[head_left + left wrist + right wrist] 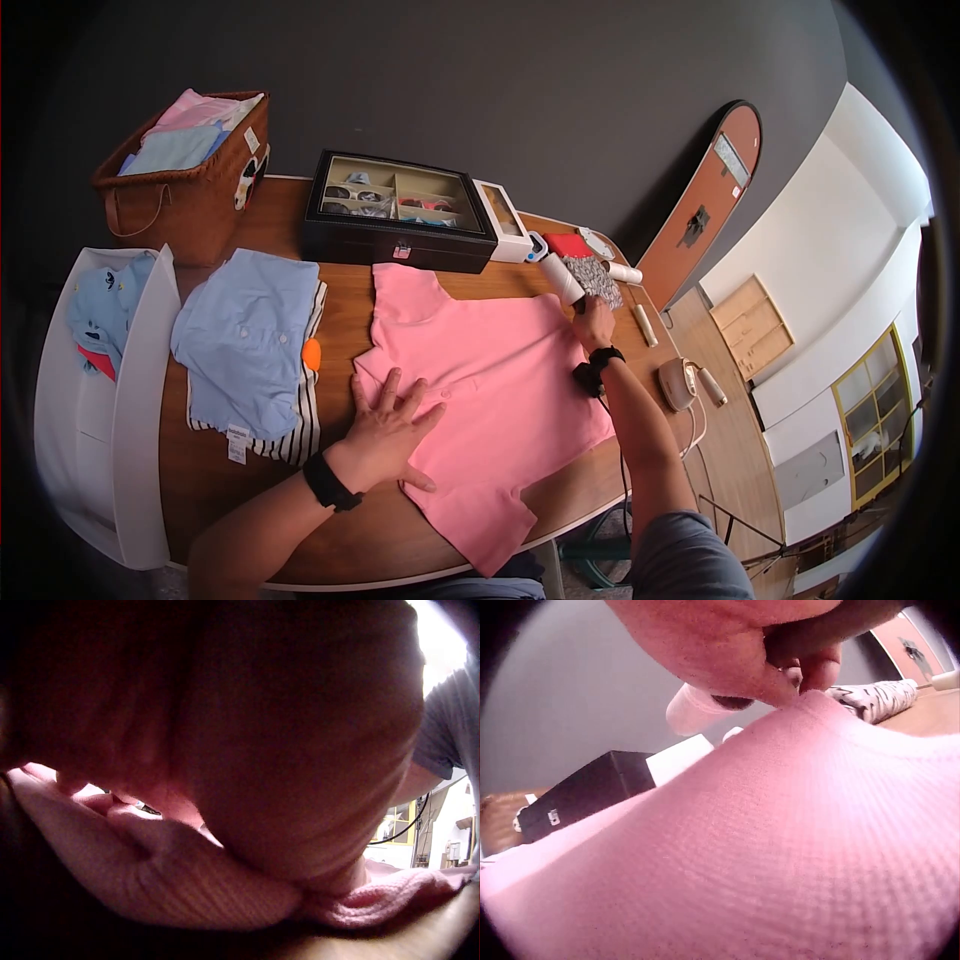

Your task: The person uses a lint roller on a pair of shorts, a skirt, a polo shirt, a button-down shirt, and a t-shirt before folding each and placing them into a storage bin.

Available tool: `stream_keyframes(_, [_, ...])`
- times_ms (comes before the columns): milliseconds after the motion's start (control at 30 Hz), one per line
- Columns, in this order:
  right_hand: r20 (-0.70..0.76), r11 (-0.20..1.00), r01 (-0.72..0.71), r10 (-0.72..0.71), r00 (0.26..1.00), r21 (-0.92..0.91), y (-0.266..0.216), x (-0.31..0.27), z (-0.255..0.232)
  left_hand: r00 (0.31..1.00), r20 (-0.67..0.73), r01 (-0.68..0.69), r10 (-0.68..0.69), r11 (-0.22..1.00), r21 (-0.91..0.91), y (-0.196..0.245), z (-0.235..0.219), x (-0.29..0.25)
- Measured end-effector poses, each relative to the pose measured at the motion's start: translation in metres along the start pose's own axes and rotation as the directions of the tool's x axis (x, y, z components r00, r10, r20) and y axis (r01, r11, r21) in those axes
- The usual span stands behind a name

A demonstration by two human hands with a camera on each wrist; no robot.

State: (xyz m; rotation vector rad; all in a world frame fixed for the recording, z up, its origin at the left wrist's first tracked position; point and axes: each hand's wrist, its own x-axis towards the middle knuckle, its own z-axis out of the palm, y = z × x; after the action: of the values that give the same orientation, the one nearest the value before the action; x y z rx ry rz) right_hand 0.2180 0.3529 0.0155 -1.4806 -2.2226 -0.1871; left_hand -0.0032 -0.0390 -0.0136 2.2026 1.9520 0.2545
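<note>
A pink short-sleeved shirt lies spread on the wooden table. My left hand rests on it with fingers spread, near the buttons at its collar side. In the left wrist view, pink fabric bunches under the palm. At the shirt's far right edge, my right hand grips the dark handle of a lint roller. Its pale roll points away from the hand in the right wrist view. There, the right fingertips are right at the raised edge of the pink cloth.
Left of the shirt lie a folded light blue shirt, a white bin and a brown basket. Behind stand a black glasses case and white box. Rightward are patterned cloth and a cream corded appliance.
</note>
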Motion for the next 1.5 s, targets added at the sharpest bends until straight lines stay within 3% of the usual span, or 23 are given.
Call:
stream_keyframes(100, [0.034, 0.998, 0.008, -0.010, 0.999, 0.065, 0.003, 0.009, 0.016, 1.000, 0.009, -0.002, 0.002, 1.000, 0.001, 0.001, -0.001, 0.000])
stream_keyframes(133, [0.304, 0.837, -0.144, -0.028, 0.952, 0.528, 0.004, 0.010, 0.022, 1.000, 0.012, 0.002, -0.002, 1.000, -0.001, 0.001, -0.002, 0.000])
stream_keyframes(167, [0.506, 0.469, -0.380, -0.176, 0.844, 0.797, 0.001, 0.011, 0.023, 1.000, 0.016, 0.006, -0.006, 1.000, -0.003, 0.001, -0.002, 0.000])
stream_keyframes(233, [0.495, 0.532, -0.319, -0.226, 0.839, 0.784, -0.001, 0.014, 0.019, 1.000, 0.017, 0.004, -0.004, 1.000, -0.008, 0.001, -0.002, 0.000])
stream_keyframes(300, [0.394, 0.760, -0.231, -0.036, 0.918, 0.607, 0.007, 0.022, 0.017, 1.000, 0.024, -0.002, 0.002, 1.000, -0.007, 0.001, -0.002, 0.000])
stream_keyframes(333, [0.427, 0.737, -0.265, -0.035, 0.904, 0.622, 0.020, 0.030, 0.020, 1.000, 0.025, 0.003, -0.003, 1.000, -0.010, 0.001, -0.003, -0.001])
stream_keyframes(367, [0.459, 0.810, -0.271, 0.004, 0.889, 0.519, 0.011, 0.024, -0.007, 1.000, 0.026, 0.008, -0.007, 1.000, -0.015, 0.000, -0.003, -0.001])
stream_keyframes(433, [0.434, 0.695, -0.283, -0.046, 0.900, 0.661, 0.025, 0.021, -0.011, 0.999, 0.038, 0.005, -0.004, 1.000, -0.027, 0.000, -0.006, 0.000])
stream_keyframes(467, [0.506, 0.608, -0.350, -0.100, 0.857, 0.713, 0.021, 0.007, -0.032, 0.999, 0.042, 0.014, -0.012, 0.999, -0.039, 0.001, -0.007, 0.000])
stream_keyframes(500, [0.512, 0.614, -0.357, -0.091, 0.854, 0.704, 0.019, -0.008, -0.046, 0.999, 0.046, 0.006, -0.004, 0.999, -0.049, 0.001, -0.007, 0.000])
stream_keyframes(567, [0.692, 0.447, -0.556, -0.239, 0.681, 0.701, 0.021, -0.042, -0.064, 0.998, 0.054, 0.021, -0.018, 0.999, -0.048, 0.002, -0.009, 0.000])
stream_keyframes(600, [0.737, 0.383, -0.643, -0.185, 0.650, 0.663, 0.021, -0.063, -0.066, 0.998, 0.065, 0.026, -0.023, 0.999, -0.047, 0.002, -0.011, 0.000])
stream_keyframes(633, [0.704, 0.572, -0.524, -0.139, 0.696, 0.631, 0.046, -0.067, -0.046, 0.997, 0.069, 0.018, -0.015, 0.999, -0.049, 0.002, -0.010, 0.000])
stream_keyframes(700, [0.520, 0.719, -0.406, 0.074, 0.851, 0.563, 0.068, -0.076, -0.034, 0.998, 0.061, 0.024, -0.022, 0.999, -0.045, 0.001, -0.010, 0.000])
stream_keyframes(933, [0.352, 0.918, -0.234, 0.114, 0.929, 0.321, 0.091, -0.098, -0.053, 0.999, 0.038, 0.012, -0.011, 0.999, -0.035, 0.000, -0.007, 0.000])
stream_keyframes(967, [0.352, 0.918, -0.233, 0.112, 0.929, 0.321, 0.092, -0.106, -0.052, 0.999, 0.033, 0.010, -0.009, 0.999, -0.032, 0.000, -0.007, 0.000])
stream_keyframes(1033, [0.219, 0.984, 0.014, -0.054, 0.974, 0.178, 0.092, -0.124, -0.050, 0.999, 0.031, 0.009, -0.008, 0.999, -0.031, 0.000, -0.006, -0.001])
stream_keyframes(1100, [0.288, 0.998, -0.018, 0.003, 0.957, 0.052, 0.053, -0.148, -0.075, 1.000, 0.025, 0.005, -0.004, 0.999, -0.045, -0.001, -0.006, -0.001])
stream_keyframes(1167, [0.220, 0.996, 0.085, -0.078, 0.972, -0.024, 0.057, -0.162, -0.069, 1.000, 0.025, 0.004, -0.003, 0.999, -0.039, -0.001, -0.004, 0.000])
stream_keyframes(1300, [0.261, 0.996, 0.052, -0.032, 0.965, -0.067, 0.073, -0.161, -0.075, 1.000, 0.020, 0.000, 0.000, 0.999, -0.036, -0.002, -0.005, -0.001])
stream_keyframes(1400, [0.248, 0.954, -0.046, 0.123, 0.961, -0.297, 0.080, -0.153, -0.082, 1.000, 0.031, 0.001, 0.000, 0.999, -0.044, -0.002, -0.005, -0.001])
stream_keyframes(1433, [0.248, 0.954, -0.041, 0.119, 0.961, -0.298, 0.076, -0.154, -0.089, 1.000, 0.029, 0.005, -0.003, 0.999, -0.046, -0.002, -0.006, -0.001])
stream_keyframes(1500, [0.361, 0.998, -0.020, 0.042, 0.931, -0.066, 0.061, -0.155, -0.104, 0.999, 0.039, 0.007, -0.005, 0.999, -0.054, -0.001, -0.007, 0.000])
